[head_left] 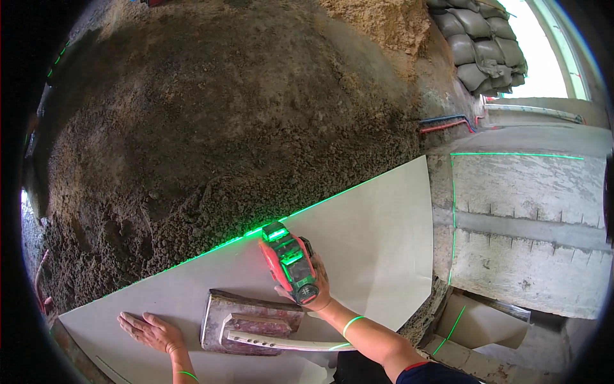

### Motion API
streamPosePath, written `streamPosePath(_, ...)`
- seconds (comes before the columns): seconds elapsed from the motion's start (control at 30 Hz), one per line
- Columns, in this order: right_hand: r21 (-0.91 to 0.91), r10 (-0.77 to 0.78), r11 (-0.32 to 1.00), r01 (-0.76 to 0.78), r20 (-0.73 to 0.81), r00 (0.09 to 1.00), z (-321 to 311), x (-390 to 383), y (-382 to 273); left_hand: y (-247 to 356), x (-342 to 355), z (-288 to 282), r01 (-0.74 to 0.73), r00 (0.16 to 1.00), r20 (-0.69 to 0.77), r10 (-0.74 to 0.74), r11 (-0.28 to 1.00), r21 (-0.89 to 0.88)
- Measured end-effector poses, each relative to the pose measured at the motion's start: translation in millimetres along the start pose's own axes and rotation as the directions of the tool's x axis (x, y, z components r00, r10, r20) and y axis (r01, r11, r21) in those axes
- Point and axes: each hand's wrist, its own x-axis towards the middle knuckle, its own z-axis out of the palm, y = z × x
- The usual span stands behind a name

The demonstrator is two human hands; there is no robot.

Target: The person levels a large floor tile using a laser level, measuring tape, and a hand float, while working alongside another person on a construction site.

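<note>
My right hand (pixel 322 287) is wrapped round a red-and-black laser level (pixel 286 261), whose windows glow green. It is at the far edge of a large pale tile (pixel 377 237); whether it rests on the tile, I cannot tell. Flat on the tile's left part lies my left hand (pixel 151 332), its fingers spread and nothing in it. Between my hands sits a dark, worn rectangular float (pixel 216 320) with a block-like grip, and a pale curved bar (pixel 288 343) runs along its near side. A bright green line follows the tile's far edge.
Rough dark mortar (pixel 243 141) spreads beyond the tile. Stacked grey sacks (pixel 489 48) and a sand heap (pixel 384 25) stand at the far right. Blue and red pipes (pixel 446 125) cross nearby. Concrete steps with green laser lines (pixel 524 185) lie to the right.
</note>
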Motion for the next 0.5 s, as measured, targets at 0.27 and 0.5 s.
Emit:
streamPosePath(0.27,0.052,0.022,0.998,-0.021,-0.027,0.999,1,-1,1,1,-1,1,0.006,1.000,0.006,-0.006,1.000,0.010)
streamPosePath(0.5,0.056,0.060,0.997,-0.060,0.000,0.998,-2,2,-2,2,-1,-1,0.006,1.000,-0.002,-0.006,1.000,0.012)
